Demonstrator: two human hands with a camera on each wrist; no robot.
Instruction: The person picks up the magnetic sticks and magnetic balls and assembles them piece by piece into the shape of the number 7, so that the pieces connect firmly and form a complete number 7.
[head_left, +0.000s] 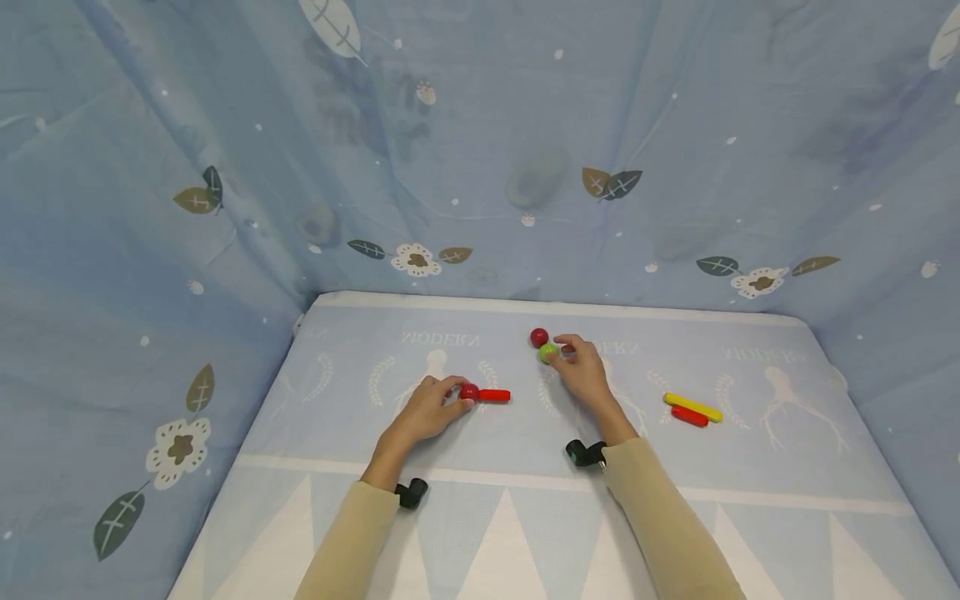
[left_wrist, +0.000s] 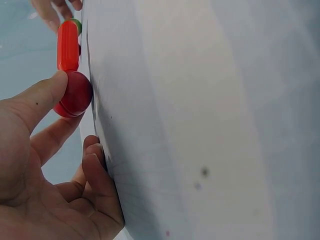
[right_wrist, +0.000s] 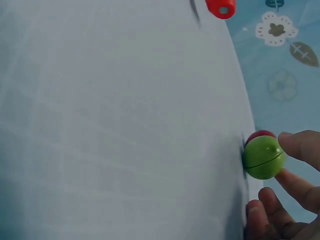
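Head view: left hand (head_left: 429, 408) is gripping a red ball (head_left: 469, 392); a red stick (head_left: 495, 396) is adjoining it at 3 o'clock. Well apart toward 3 o'clock, a second red stick (head_left: 689, 417) is lying alongside a yellow stick (head_left: 693, 407). Farther, right hand (head_left: 583, 371) is pinching a green ball (head_left: 547, 352); a dark red ball (head_left: 539, 337) is sitting beyond at 11 o'clock.

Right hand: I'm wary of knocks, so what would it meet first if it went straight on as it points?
Probably the dark red ball, just beyond the green ball that the right hand holds; whether the two balls touch is unclear.
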